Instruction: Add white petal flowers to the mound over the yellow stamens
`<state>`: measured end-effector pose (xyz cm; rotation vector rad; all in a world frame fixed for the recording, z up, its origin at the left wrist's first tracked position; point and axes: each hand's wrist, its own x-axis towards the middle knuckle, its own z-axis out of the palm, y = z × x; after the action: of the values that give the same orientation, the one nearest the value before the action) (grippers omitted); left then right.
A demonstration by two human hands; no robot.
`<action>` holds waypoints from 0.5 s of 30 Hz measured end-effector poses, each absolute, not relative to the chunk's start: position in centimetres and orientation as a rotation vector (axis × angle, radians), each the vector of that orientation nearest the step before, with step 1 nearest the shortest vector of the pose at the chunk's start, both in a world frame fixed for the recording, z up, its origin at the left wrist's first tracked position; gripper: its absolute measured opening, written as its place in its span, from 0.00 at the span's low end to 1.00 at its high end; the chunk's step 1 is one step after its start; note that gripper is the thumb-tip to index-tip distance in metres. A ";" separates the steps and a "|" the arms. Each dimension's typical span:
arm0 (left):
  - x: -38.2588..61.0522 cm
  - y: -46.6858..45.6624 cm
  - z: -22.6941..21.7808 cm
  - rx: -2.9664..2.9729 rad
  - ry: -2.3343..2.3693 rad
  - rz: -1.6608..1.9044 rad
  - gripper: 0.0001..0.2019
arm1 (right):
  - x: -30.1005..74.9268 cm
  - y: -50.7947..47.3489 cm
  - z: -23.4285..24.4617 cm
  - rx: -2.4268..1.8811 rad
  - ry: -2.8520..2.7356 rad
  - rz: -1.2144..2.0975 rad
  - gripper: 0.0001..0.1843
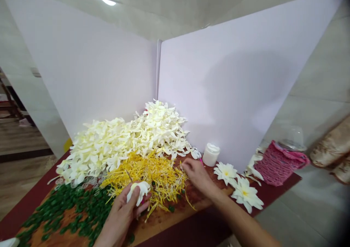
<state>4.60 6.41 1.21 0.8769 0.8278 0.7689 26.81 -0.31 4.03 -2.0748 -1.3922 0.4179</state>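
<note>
My left hand (124, 207) is closed around a white artificial flower (139, 193), its petals bunched between thumb and fingers. A thin dark stick shows just above it, and a bit of pink is visible below the petals. At the right edge of a heap of yellow artificial stamens (153, 174), my right hand (197, 175) has its fingertips pinched together. What they hold, if anything, is too small to tell. Behind the stamens rises a large pile of white petal pieces (109, 141). Green plastic flower bases (79, 207) lie scattered near my left forearm.
A white jar (211, 155) stands beyond my right hand. Finished white flowers with yellow centres (247, 193) lie to its right, beside a pink knitted basket (279, 165). Upright white boards (232, 86) enclose the back of the brown table (161, 221).
</note>
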 end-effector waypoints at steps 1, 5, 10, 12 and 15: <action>4.6 6.5 1.1 0.878 0.826 0.774 0.19 | 28.2 -0.8 3.9 -2.170 -1.333 0.282 0.15; 4.6 6.6 0.8 0.977 0.817 0.822 0.16 | 31.5 -2.1 2.3 -2.447 -1.219 -0.053 0.11; 4.8 6.5 1.0 1.158 0.772 0.844 0.13 | 31.5 -0.1 1.2 -2.580 -1.327 -0.211 0.12; 4.9 6.4 1.2 1.175 0.795 0.841 0.14 | 31.5 1.6 1.3 -2.615 -1.345 -0.245 0.13; 4.9 6.0 1.4 1.196 0.816 0.832 0.14 | 31.9 4.4 1.5 -2.679 -1.328 -0.252 0.15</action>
<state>4.94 6.01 1.44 1.1960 0.8163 0.8317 31.90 4.42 1.53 -2.6795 -1.3285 -0.2524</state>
